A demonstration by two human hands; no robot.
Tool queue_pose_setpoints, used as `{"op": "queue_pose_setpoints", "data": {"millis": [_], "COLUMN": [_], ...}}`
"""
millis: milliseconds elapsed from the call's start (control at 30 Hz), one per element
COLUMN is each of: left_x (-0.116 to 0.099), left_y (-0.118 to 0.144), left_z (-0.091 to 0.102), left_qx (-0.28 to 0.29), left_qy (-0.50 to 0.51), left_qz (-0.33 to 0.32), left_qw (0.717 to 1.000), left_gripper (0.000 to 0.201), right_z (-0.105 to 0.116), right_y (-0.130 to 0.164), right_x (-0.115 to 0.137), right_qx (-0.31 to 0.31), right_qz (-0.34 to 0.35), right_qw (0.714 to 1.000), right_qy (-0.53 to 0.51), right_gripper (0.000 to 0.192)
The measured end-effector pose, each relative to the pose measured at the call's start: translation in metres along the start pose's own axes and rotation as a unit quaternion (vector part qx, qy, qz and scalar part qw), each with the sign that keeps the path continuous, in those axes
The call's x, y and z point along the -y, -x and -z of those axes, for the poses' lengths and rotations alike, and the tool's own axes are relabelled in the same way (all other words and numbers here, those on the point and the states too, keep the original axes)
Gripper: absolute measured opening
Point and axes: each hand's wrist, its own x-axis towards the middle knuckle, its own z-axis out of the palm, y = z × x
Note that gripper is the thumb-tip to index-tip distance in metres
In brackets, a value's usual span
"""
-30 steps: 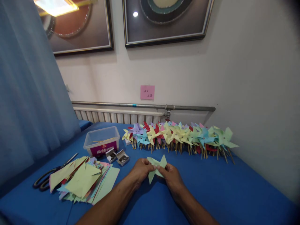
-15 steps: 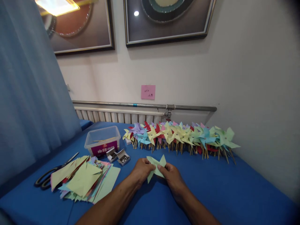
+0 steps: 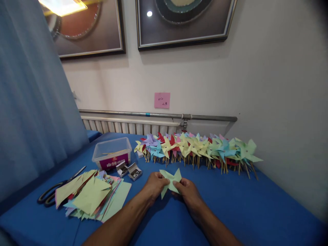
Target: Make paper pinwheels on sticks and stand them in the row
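Between my hands, above blue table (image 3: 230, 205): pale green paper pinwheel (image 3: 170, 181), pinched by left hand (image 3: 153, 186) and right hand (image 3: 188, 191). Judged best: kept folded tips pressed at centre. Finished pinwheels (image 3: 197, 148) lay beyond.

To the right of my hands (image 3: 170, 191) I see open blue tablecloth (image 3: 256, 208); pinwheels (image 3: 197, 148) block ahead, paper stack (image 3: 89, 196) blocks left.

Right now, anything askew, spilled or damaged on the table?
Nothing spilled or damaged. The paper pile is loosely fanned, partly covering the scissors. Two small boxes sit open. The pinwheels are in a tidy row. Both hands hold a green paper piece.
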Motion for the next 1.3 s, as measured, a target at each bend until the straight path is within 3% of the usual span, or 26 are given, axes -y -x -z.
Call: {"op": "queue_pose_setpoints", "data": {"millis": [600,867,1100,1300], "left_x": [0.001,0.004,0.005,0.005], "left_y": [0.0,0.001,0.0,0.0], "left_z": [-0.002,0.0,-0.001,-0.001], "left_qx": [-0.011,-0.019,-0.019,-0.01], "left_qy": [-0.013,-0.034,-0.023,-0.001], "left_qz": [-0.004,-0.02,-0.02,-0.013], "left_qw": [1.0,0.999,0.999,1.0], "left_gripper": [0.009,0.012,0.014,0.015], "right_z": [-0.004,-0.007,-0.009,-0.01], "right_y": [0.008,0.013,0.009,0.015], "right_x": [0.011,0.014,0.01,0.017], "right_qx": [0.011,0.008,-0.033,-0.021], "right_qz": [0.044,0.027,0.038,0.038], "right_qw": [0.999,1.0,0.999,0.999], "right_qy": [0.007,-0.004,0.007,0.019], "right_gripper": [0.033,0.036,0.033,0.035]}}
